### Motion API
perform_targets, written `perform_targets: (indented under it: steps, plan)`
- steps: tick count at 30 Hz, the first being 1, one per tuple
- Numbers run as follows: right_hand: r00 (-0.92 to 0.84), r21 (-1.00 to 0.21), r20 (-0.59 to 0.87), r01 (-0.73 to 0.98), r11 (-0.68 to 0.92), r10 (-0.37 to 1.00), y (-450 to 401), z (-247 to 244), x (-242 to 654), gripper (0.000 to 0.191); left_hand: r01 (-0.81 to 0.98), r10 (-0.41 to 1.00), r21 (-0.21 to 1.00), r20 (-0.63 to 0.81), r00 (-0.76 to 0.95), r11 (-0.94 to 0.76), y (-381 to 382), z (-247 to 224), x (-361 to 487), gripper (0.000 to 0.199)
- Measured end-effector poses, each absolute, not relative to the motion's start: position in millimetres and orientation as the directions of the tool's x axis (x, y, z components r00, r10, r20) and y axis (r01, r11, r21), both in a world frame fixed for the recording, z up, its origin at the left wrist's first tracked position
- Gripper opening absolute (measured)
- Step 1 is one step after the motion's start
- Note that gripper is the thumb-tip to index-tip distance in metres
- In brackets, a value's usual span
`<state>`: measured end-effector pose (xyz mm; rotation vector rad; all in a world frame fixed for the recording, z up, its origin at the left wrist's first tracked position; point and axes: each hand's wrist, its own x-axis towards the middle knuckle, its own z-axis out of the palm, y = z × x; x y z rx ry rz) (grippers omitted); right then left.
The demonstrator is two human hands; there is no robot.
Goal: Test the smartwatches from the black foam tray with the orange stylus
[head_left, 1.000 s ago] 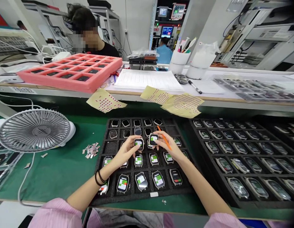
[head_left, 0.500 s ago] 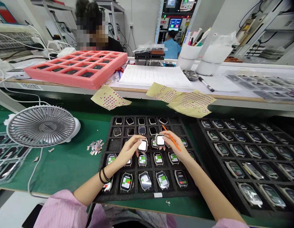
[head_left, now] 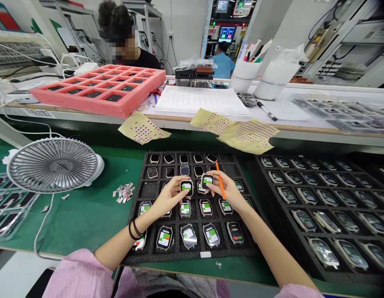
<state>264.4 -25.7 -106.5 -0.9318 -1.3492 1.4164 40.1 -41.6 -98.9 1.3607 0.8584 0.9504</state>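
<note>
My left hand (head_left: 173, 193) grips a smartwatch body (head_left: 187, 187) without a strap, its screen lit green and white. In my right hand (head_left: 224, 185) is a second smartwatch body (head_left: 207, 181), also lit green and white. An orange stick-like tool (head_left: 220, 182) lies along the fingers of that same hand; its kind cannot be made out. Both watches are held over a black foam tray (head_left: 148, 189) whose compartments carry several more watch bodies, some with lit screens, some dark. My hands and forearms hide part of the tray.
Another black foam tray (head_left: 280, 219) of watches stands at right. A grey fan (head_left: 53, 165) and a heap of small tabs (head_left: 124, 192) are at left. Behind, a shelf bears a pink foam tray (head_left: 126, 105), papers (head_left: 201, 99) and pen cups (head_left: 246, 72). Yellow sticker sheets (head_left: 246, 134) hang from its edge.
Both held watch screens have gone from plain white to green and white. The orange tool has swung more upright in my right hand. Both hands stay over the tray.
</note>
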Motion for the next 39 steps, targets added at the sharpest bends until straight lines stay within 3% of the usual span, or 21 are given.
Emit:
perform_targets:
  steps: [5,17,26,31,36,39]
  plan:
    - [-0.22,-0.994,0.055,-0.1,0.033,0.974,-27.6,-101.0,265.5,0.018,-0.013,0.936,1.0,0.008,0.352,-0.004,-40.2,-96.9,39.3,0.032]
    - [-0.199,-0.991,0.07,-0.125,0.045,0.977,-25.3,-102.1,264.6,0.027,-0.027,0.932,0.999,0.034,0.362,-0.026,-39.2,-97.9,38.7,0.037]
    - [-0.137,-0.994,0.06,-0.102,0.046,0.989,-30.1,-94.8,263.5,0.019,0.015,0.95,1.0,-0.017,0.313,0.013,-39.3,-94.8,37.3,0.032]
    - [-0.175,-0.994,0.063,-0.096,0.046,0.983,-27.7,-97.7,263.6,0.024,-0.026,0.933,1.0,-0.004,0.36,0.014,-39.2,-95.8,38.1,0.033]
    - [-0.228,-0.992,0.083,-0.11,0.059,0.97,-24.0,-104.7,265.9,0.035,-0.059,0.918,0.998,0.029,0.395,-0.006,-39.6,-101.3,40.2,0.046]
    - [-0.221,-0.993,0.081,-0.102,0.059,0.972,-24.3,-104.0,266.3,0.035,-0.035,0.925,0.999,0.016,0.379,-0.002,-39.6,-102.0,40.1,0.043]
